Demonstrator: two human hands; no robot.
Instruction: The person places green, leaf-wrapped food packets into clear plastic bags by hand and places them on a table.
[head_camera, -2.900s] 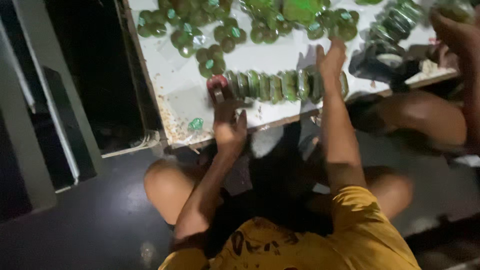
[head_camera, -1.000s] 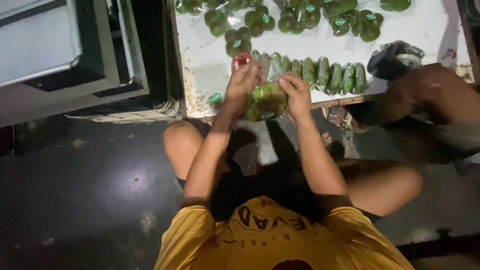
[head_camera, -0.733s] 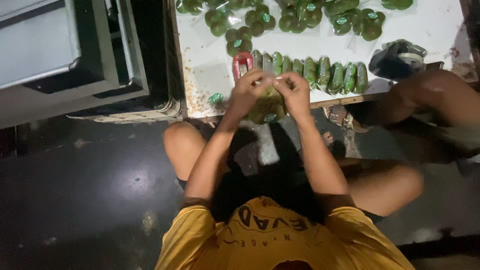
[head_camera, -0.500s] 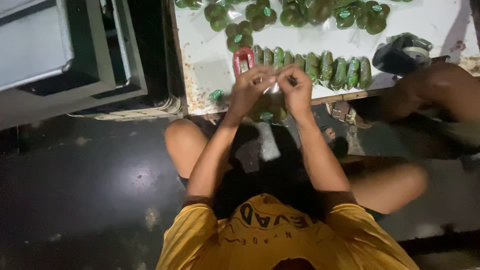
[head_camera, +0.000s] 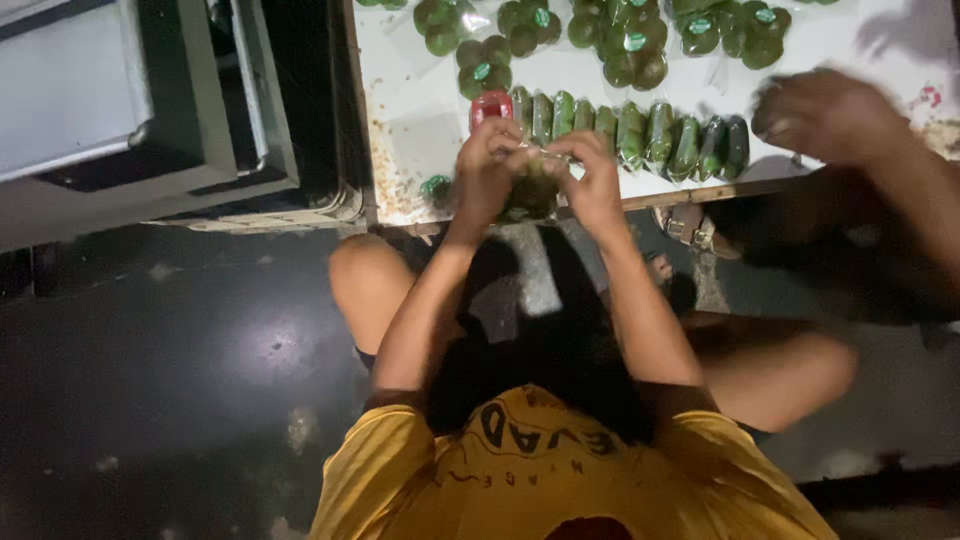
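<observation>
**Both hands closed on one green packet at the table's near edge**

We held a small green packet (head_camera: 530, 190) between our two hands, right at the near edge of the white table (head_camera: 420, 130). Our left hand (head_camera: 487, 165) gripped its left side with bent fingers, and our right hand (head_camera: 592, 175) pinched its right side and top. The packet looked like a dark green roll under shiny clear wrap, and our fingers hid most of it.

Just beyond our hands, along the same edge of the table, a row of wrapped green rolls (head_camera: 640, 135) stood side by side. We could count about nine of them, upright, oval and glossy. A red tape dispenser (head_camera: 490, 103) was touching the left end of this row. Farther in on the table lay round green packets (head_camera: 620, 45) in loose clusters, some with a small sticker on top; they overlapped too much for a sure count. One single green piece (head_camera: 436, 186) lay near the table's left corner.

Another person's hand (head_camera: 825, 115), blurred, hovered over the right end of the row. Left of the table stood a grey metal cabinet (head_camera: 120, 110), and below the table the dark polished floor (head_camera: 180, 400) was open.
</observation>
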